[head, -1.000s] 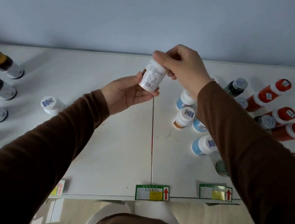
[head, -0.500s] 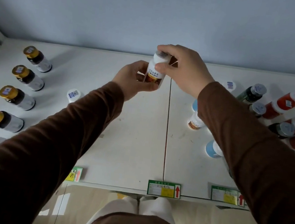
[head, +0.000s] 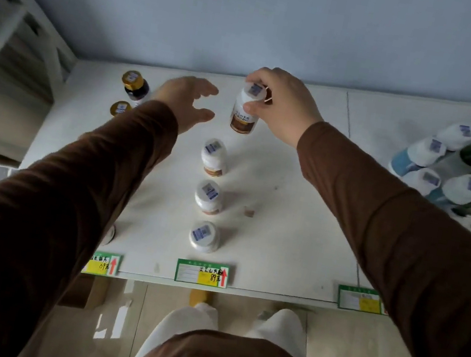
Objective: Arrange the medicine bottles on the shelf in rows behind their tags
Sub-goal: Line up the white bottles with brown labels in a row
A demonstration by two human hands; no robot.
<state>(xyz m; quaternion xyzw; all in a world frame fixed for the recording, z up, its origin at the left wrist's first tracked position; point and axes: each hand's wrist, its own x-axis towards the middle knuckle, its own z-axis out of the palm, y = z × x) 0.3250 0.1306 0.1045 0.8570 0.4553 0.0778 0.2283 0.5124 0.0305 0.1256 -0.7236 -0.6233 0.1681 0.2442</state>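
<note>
My right hand (head: 284,105) grips the cap of a white bottle with a brown label (head: 245,114), held upright at the far end of a row. Three matching white bottles (head: 214,156) (head: 208,197) (head: 204,236) stand in a line behind the middle green tag (head: 202,272). My left hand (head: 189,100) hovers just left of the held bottle with spread fingers and holds nothing. Whether the held bottle touches the white shelf (head: 283,217) I cannot tell.
Gold-capped dark bottles (head: 134,85) stand at the far left behind another green tag (head: 103,262), partly hidden by my left sleeve. A cluster of blue, white and dark bottles (head: 458,181) crowds the right side. A third tag (head: 360,298) sits at the front right edge.
My left hand has let go of the bottle and opened. The right hand carried the bottle to the far end of the white bottle row. The view shifted left.
</note>
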